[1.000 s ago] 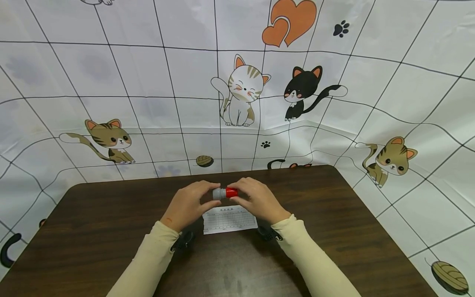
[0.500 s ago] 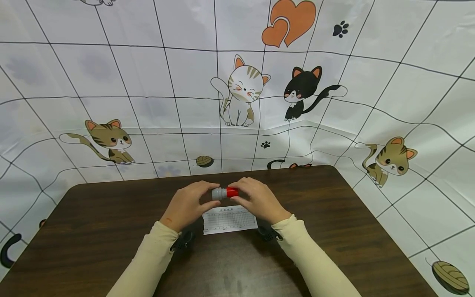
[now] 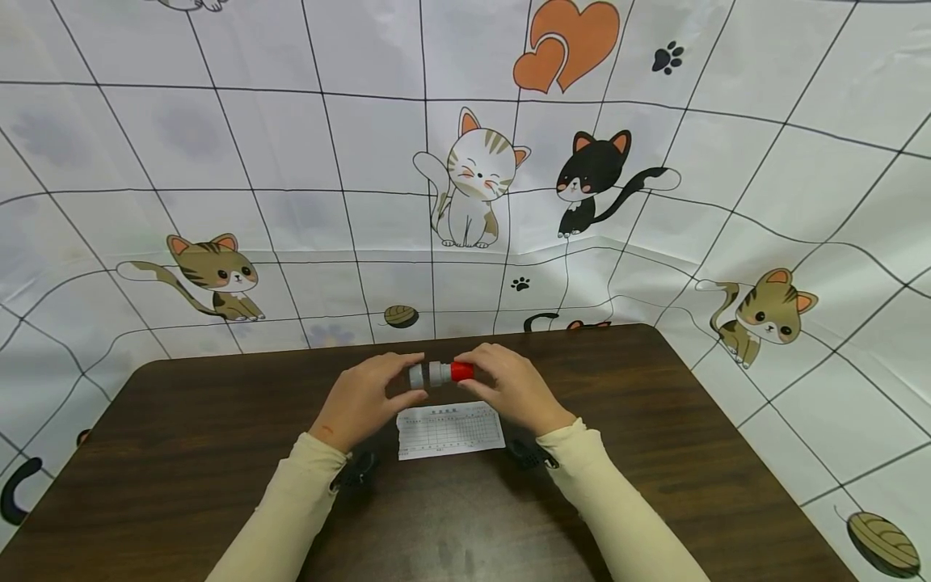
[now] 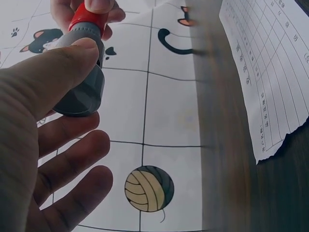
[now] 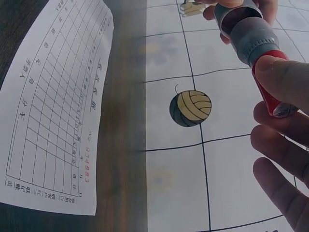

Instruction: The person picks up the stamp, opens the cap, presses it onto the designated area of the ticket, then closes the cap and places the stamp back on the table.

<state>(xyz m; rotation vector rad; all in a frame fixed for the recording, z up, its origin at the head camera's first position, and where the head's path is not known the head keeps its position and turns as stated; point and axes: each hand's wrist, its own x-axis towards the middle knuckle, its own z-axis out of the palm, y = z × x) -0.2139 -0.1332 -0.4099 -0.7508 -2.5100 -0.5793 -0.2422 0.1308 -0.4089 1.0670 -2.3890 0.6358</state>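
In the head view, a small round stamp (image 3: 440, 373) with a grey body and red handle is held level over the table. My right hand (image 3: 518, 390) pinches its red handle (image 5: 264, 82) between thumb and fingers. My left hand (image 3: 365, 398) pinches a grey cap (image 3: 416, 377), seen dark and smooth in the left wrist view. A narrow gap shows between cap and stamp in the head view. From the right wrist, the cap's open mouth (image 5: 235, 18) faces the stamp's grey end. The lower fingers of both hands extend away from the pieces.
A printed receipt slip (image 3: 451, 430) with a grid lies on the dark wooden table (image 3: 218, 453) just below the hands. Behind the table hangs a white sheet (image 3: 349, 162) printed with cats and black lines.
The grey cap and the stamp have come apart. My left hand has moved slightly left with the cap, my right slightly right with the stamp.
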